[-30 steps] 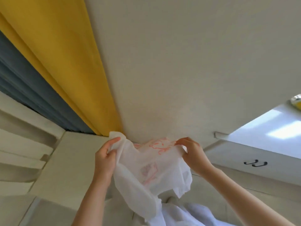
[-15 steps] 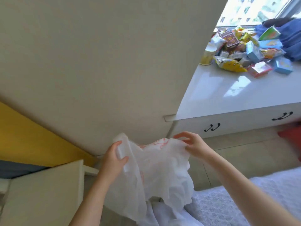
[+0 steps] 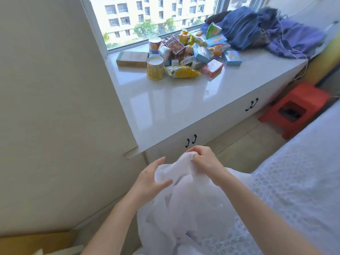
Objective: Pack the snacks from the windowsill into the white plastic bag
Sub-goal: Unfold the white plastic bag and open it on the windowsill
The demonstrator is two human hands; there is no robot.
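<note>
The white plastic bag (image 3: 185, 203) hangs crumpled in front of me, low in the head view. My right hand (image 3: 204, 159) pinches its top edge in curled fingers. My left hand (image 3: 150, 178) is at the bag's left side, thumb lying across the plastic and fingers spread. A pile of snacks (image 3: 191, 52) lies on the white windowsill (image 3: 165, 103) by the window: a yellow cup (image 3: 155, 68), a yellow packet (image 3: 184, 71), a red box (image 3: 212, 68), several blue boxes and a brown carton (image 3: 131, 58). Both hands are well short of the pile.
Blue clothes (image 3: 261, 32) are heaped on the sill's right end. White cabinet doors with black handles (image 3: 191, 140) sit under the sill. A red plastic stool (image 3: 294, 109) stands on the floor at right. A white bedspread (image 3: 298, 181) fills the lower right. A beige wall (image 3: 55, 107) closes the left.
The view swung right and down from the wall to the windowsill and snacks. My hands came closer together, bunching the bag's top; my left hand loosened its hold.
</note>
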